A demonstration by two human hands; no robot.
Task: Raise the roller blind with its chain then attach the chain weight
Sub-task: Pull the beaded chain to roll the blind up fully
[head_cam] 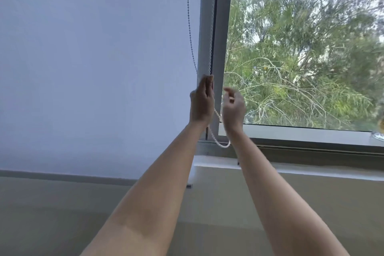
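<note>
1. The roller blind fills the left, the window pane the right, with the frame post between them.
2. The chain hangs before the blind's right edge.
3. Its loop hangs between the left grip and the right grip, above the sill.

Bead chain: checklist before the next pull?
1. Left hand holds the bead chain: ok, its fingers close on the chain where it comes down beside the window frame.
2. Right hand has the chain: cannot tell, its fingers are curled but contact is blurred.
3. Loop free of snags: ok, it hangs slack below both wrists.
4. Roller blind raised: not ok, it covers the left pane fully.
5. Chain weight at hand: not ok, none in view.
</note>
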